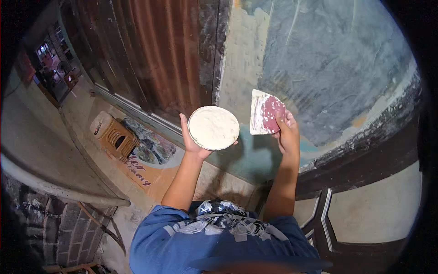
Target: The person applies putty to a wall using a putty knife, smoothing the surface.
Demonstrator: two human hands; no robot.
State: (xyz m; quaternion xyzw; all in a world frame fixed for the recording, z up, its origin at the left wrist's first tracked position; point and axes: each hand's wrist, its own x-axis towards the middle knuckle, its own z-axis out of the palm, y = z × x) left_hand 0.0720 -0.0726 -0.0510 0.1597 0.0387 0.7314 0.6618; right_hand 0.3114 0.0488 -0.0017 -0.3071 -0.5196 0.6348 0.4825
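Note:
My left hand point(195, 145) supports a round container point(213, 128) from below, its thumb up along the left side and a fingertip showing at the right rim. Cream-coloured paste fills the container's top, with a fairly smooth surface. To the right, my right hand point(286, 128) grips a flat putty scraper point(273, 112) by its right side. The scraper is dull red, and white paste is smeared along its left edge and over part of its face. Scraper and container are apart, both held up in front of the wall. The bottom of the container is hidden.
A patchy blue-green wall point(337, 55) with pale smears rises ahead, beside a dark wooden door point(155, 50) on the left. Stacked tan plastic stools point(116, 137) stand on printed cardboard point(148, 171). Lower left are a pipe point(82, 198) and a brick wall point(68, 228); dark-framed panels point(369, 205) lie lower right.

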